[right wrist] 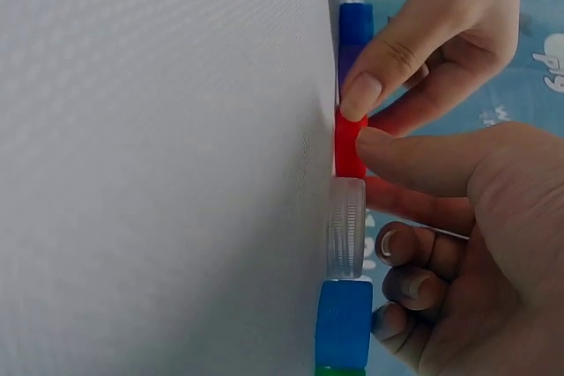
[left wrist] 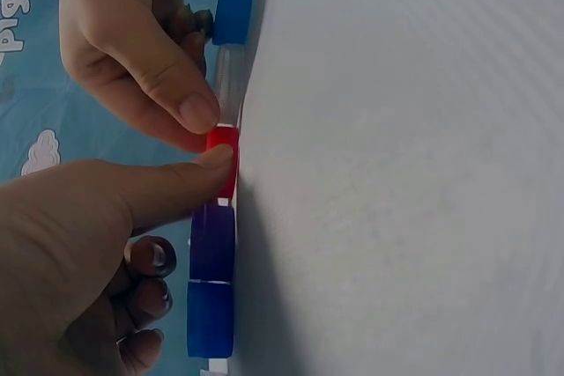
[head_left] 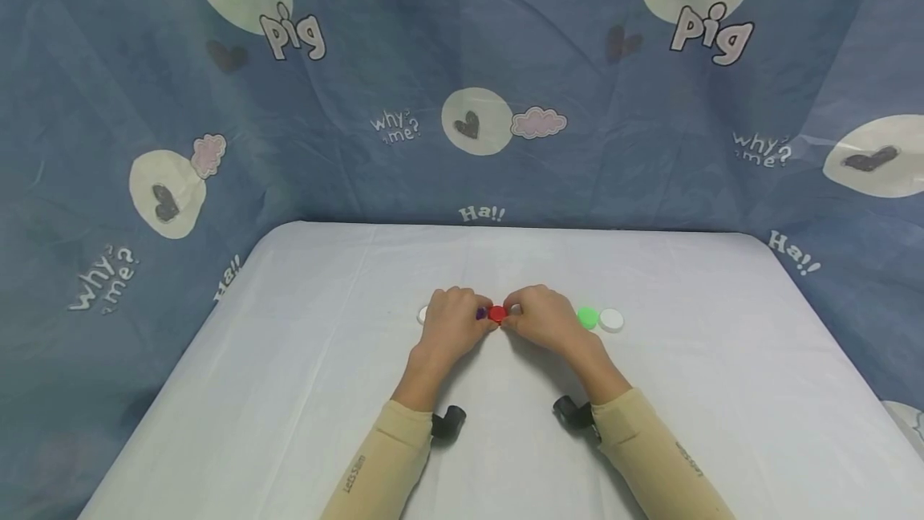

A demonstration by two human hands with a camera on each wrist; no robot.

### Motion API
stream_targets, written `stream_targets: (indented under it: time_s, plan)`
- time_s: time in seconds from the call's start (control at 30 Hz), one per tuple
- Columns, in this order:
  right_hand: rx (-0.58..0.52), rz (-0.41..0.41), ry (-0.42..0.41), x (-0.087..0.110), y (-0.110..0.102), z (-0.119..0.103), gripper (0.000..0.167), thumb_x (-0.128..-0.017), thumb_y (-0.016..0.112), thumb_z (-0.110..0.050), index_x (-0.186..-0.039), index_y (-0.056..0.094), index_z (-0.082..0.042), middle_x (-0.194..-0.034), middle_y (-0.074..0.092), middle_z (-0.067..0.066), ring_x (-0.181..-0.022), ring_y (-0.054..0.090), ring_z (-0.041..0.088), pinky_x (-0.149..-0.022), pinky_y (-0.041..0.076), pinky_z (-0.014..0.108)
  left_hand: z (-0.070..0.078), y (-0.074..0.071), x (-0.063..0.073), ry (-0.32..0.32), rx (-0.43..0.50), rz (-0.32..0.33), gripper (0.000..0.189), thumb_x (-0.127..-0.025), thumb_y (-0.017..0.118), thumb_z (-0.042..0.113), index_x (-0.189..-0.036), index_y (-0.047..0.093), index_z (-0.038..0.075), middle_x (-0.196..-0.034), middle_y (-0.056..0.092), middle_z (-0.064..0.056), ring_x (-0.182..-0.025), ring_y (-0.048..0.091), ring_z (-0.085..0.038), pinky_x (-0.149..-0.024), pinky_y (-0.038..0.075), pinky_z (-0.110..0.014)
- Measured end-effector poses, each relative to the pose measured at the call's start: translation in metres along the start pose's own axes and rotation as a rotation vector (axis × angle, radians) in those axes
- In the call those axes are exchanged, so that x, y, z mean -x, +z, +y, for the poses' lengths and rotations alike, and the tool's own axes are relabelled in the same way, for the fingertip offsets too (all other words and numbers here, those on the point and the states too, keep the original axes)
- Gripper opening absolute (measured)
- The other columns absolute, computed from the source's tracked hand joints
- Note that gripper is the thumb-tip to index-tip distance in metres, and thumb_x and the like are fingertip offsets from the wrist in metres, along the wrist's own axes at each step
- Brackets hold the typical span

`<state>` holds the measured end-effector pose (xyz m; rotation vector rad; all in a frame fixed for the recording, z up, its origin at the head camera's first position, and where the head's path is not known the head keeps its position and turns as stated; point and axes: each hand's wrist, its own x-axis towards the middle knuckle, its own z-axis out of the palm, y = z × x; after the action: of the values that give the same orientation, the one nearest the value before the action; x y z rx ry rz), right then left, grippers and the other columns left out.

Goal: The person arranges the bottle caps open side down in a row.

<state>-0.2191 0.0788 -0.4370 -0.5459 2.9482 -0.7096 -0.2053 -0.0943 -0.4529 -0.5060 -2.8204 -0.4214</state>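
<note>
My left hand [head_left: 453, 318] and right hand [head_left: 545, 315] meet over a red bottle cap [head_left: 497, 314] in the middle of a row of caps. Both thumbs press its near side in the wrist views, with the index fingers mostly hidden behind it. Left of the red one are a purple cap [left wrist: 213, 239] and a blue cap [left wrist: 210, 319]. On its right stand a clear ridged cap [right wrist: 347, 228] and another blue cap [right wrist: 344, 325]. The other fingers of each hand are bent and hang beside the row.
At the row's right end lie a green cap [head_left: 588, 318] and a white cap [head_left: 611, 320]. Another white cap [head_left: 422, 314] shows partly behind my left hand. A white cloth covers the table [head_left: 303, 392], and a blue printed curtain [head_left: 404, 38] hangs around its back and sides.
</note>
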Motion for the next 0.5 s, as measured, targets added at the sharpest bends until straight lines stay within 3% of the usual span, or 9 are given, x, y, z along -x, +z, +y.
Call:
stream_targets:
  time_s: [0.1,0.3,0.5]
  plan:
    - [0.011,0.004,0.001,-0.002,0.001,0.001,0.023,-0.085,0.073,-0.021,-0.107,0.077,-0.015,-0.101,0.076,0.002,-0.084,0.063,0.017,-0.082,0.054,0.041,-0.001,-0.003,0.000,-0.011,-0.016,-0.002,0.027,-0.077,0.084,0.035,-0.100,0.080,0.021,-0.087,0.076,0.000,-0.077,0.062,-0.019,-0.070,0.041,-0.035]
    - [-0.029,-0.019,-0.009,-0.003,0.000,-0.002,0.028,-0.085,0.072,-0.023,-0.112,0.075,-0.017,-0.079,0.068,-0.003,-0.064,0.051,0.014,-0.060,0.041,0.030,-0.005,-0.009,0.002,-0.031,-0.048,-0.037,0.037,-0.075,0.085,0.037,-0.109,0.078,0.022,-0.097,0.077,-0.002,-0.087,0.067,-0.023,-0.078,0.045,-0.040]
    - [-0.037,-0.040,-0.019,-0.003,0.000,-0.008,0.030,-0.086,0.073,-0.024,-0.115,0.074,-0.017,-0.070,0.062,-0.004,-0.060,0.050,0.013,-0.057,0.038,0.029,-0.009,-0.015,0.005,-0.050,-0.039,-0.060,0.047,-0.071,0.088,0.040,-0.113,0.076,0.022,-0.101,0.077,-0.002,-0.089,0.067,-0.023,-0.077,0.043,-0.039]
